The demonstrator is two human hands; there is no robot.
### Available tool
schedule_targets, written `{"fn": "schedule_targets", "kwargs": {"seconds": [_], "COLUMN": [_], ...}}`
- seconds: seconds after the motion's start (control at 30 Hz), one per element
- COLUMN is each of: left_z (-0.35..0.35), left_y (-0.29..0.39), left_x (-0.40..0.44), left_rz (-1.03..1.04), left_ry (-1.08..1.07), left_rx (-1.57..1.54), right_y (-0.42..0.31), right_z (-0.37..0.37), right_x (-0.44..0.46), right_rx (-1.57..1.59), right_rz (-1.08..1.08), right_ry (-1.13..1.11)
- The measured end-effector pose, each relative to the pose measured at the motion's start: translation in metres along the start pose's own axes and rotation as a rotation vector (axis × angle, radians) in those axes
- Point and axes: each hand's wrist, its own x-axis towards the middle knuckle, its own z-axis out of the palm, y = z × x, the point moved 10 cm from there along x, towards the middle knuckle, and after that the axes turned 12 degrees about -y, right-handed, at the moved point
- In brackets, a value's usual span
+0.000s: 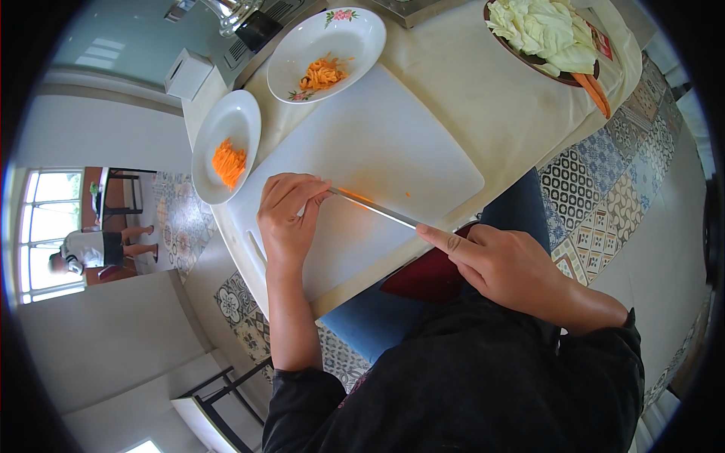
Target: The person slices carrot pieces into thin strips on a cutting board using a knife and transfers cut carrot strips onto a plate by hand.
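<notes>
My right hand (506,260) is closed around the handle of a knife (381,213), its index finger stretched along the back of the blade. At the other end, the fingers of my left hand (291,215) pinch the blade near its tip. The knife is held over a white cutting board (340,143), with orange carrot bits (355,195) along the blade and a small one on the board. Beyond my left hand, an oval white plate (251,128) holds a heap of finely shredded carrot (229,162). The knife's handle is mostly hidden by my right hand.
A flowered bowl (366,38) with carrot strips (323,74) overlaps the board's far edge. Cabbage leaves (547,34) and carrot pieces (593,94) lie on a dark plate at the far right. A white box (188,74) stands at the left. Another person (94,248) is in the background.
</notes>
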Motion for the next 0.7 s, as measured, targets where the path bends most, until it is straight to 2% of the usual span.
{"fn": "schedule_targets", "kwargs": {"seconds": [0.5,0.6,0.7], "left_z": [0.0019,0.0021,0.0022], "left_y": [-0.0016,-0.0050,-0.0078], "left_x": [-0.0005,-0.0010,-0.0042], "left_rz": [0.006,-0.053,-0.049], "left_ry": [0.000,-0.006,0.017], "left_rx": [-0.003,-0.020,0.071], "right_y": [-0.0005,-0.0003,0.0015], "right_z": [-0.0009,0.0010,0.0018], "right_x": [-0.0001,0.0005,0.0015], "right_rx": [0.002,0.003,0.038], "right_rz": [-0.015,-0.016,0.004], "right_ry": [-0.002,-0.009,-0.015]}}
